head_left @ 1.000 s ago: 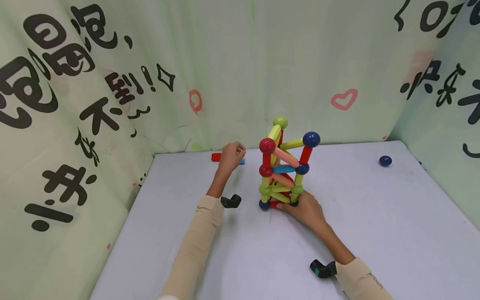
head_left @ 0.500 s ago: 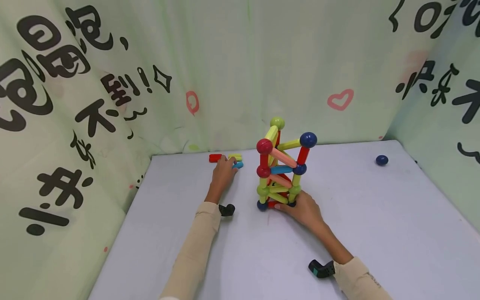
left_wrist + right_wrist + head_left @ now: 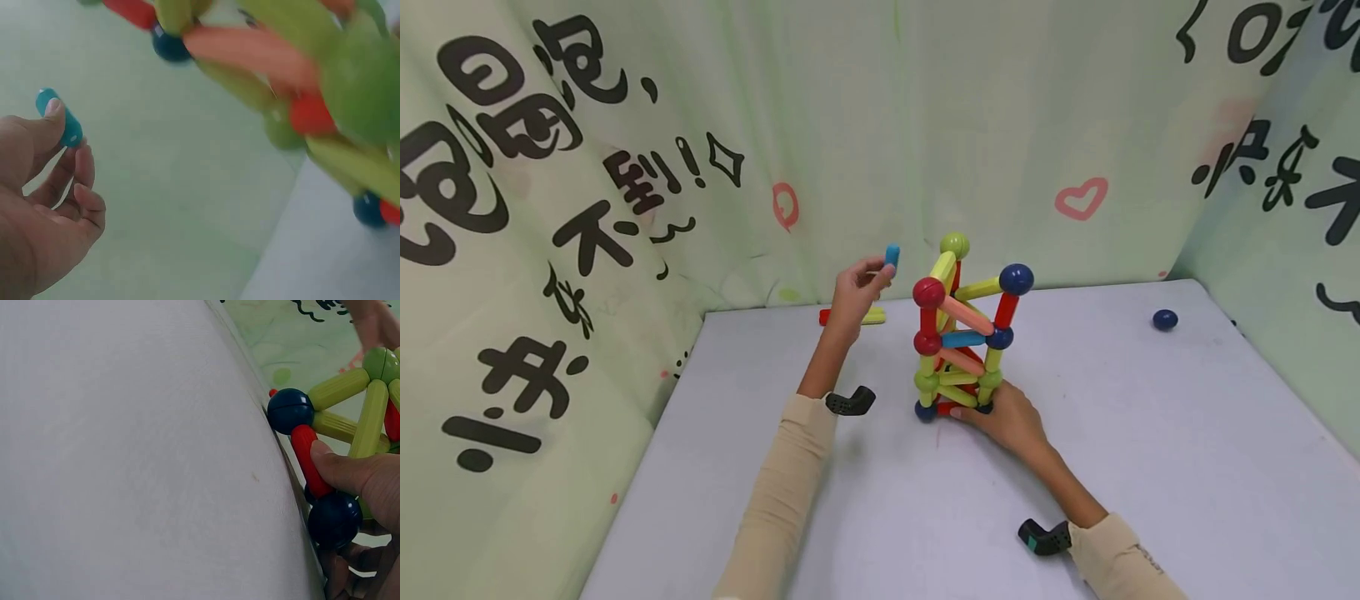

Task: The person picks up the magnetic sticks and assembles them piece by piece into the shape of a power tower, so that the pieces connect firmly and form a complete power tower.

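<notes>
A short blue rod (image 3: 59,117) is pinched between thumb and fingers of my left hand (image 3: 852,298), raised above the far table edge, left of a tower (image 3: 966,339) of coloured rods and balls. Apart from the tower, the blue rod (image 3: 892,255) points upward. My right hand (image 3: 1011,421) grips the tower's base at its lower right corner. In the right wrist view its thumb lies on a red rod (image 3: 309,459) between two dark blue balls, with the other fingers partly hidden behind the lower ball (image 3: 335,520).
A yellow rod (image 3: 874,316) and a red rod (image 3: 824,317) lie at the table's far edge behind the left arm. One dark blue ball (image 3: 1165,320) sits at the far right. A printed curtain (image 3: 850,150) rises behind the table (image 3: 1120,433).
My left hand reached down to the loose rods, took the blue rod and lifted it up and towards the tower. My right hand has stayed at the tower's base.
</notes>
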`<state>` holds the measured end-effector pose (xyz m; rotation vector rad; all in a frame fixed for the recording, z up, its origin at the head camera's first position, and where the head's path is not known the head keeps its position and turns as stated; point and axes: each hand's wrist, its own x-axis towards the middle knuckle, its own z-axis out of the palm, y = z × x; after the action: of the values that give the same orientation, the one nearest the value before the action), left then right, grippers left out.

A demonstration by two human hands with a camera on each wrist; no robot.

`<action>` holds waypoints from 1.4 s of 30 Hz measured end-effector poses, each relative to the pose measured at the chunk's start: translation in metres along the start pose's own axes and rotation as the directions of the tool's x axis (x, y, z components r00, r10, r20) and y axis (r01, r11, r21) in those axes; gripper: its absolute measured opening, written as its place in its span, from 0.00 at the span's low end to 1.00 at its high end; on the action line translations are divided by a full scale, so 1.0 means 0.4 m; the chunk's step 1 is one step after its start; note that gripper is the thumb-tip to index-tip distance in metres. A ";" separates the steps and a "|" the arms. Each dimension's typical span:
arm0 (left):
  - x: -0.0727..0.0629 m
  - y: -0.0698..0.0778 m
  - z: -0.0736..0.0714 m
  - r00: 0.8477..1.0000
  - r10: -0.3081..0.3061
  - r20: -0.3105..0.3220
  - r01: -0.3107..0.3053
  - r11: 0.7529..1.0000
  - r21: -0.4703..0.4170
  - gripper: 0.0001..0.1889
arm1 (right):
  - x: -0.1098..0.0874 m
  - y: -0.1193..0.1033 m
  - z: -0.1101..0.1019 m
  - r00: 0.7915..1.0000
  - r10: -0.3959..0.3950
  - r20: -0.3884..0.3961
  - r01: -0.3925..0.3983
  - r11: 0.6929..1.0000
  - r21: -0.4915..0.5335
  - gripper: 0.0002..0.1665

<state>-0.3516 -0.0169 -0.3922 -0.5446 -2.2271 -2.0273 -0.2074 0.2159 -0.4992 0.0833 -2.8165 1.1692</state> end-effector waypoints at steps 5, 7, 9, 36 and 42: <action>0.032 0.144 0.046 0.989 0.120 0.083 -0.099 0.969 -0.225 0.15 | 0.000 0.004 -0.001 0.999 -0.030 -0.015 0.030 1.000 0.010 0.38; 0.042 0.181 0.065 0.979 0.154 0.131 -0.124 0.969 -0.214 0.15 | 0.000 0.006 0.000 0.999 -0.034 -0.020 0.034 0.999 0.018 0.39; 0.050 0.204 0.082 0.966 0.174 0.189 -0.136 0.971 -0.197 0.15 | 0.001 0.008 0.001 0.999 -0.036 -0.019 0.037 0.999 0.023 0.41; 0.071 0.356 0.112 0.637 0.113 0.762 -0.588 0.710 0.387 0.16 | 0.002 0.006 0.003 1.000 -0.011 0.003 0.011 1.000 0.014 0.36; 0.077 0.329 0.106 0.662 0.171 0.729 -0.546 0.777 0.313 0.17 | 0.000 0.005 0.002 1.000 0.004 0.005 -0.004 1.000 -0.001 0.35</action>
<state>-0.3317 0.0387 -0.2636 -1.7077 -2.5376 -1.0158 -0.2075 0.2165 -0.5013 0.0809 -2.8226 1.1701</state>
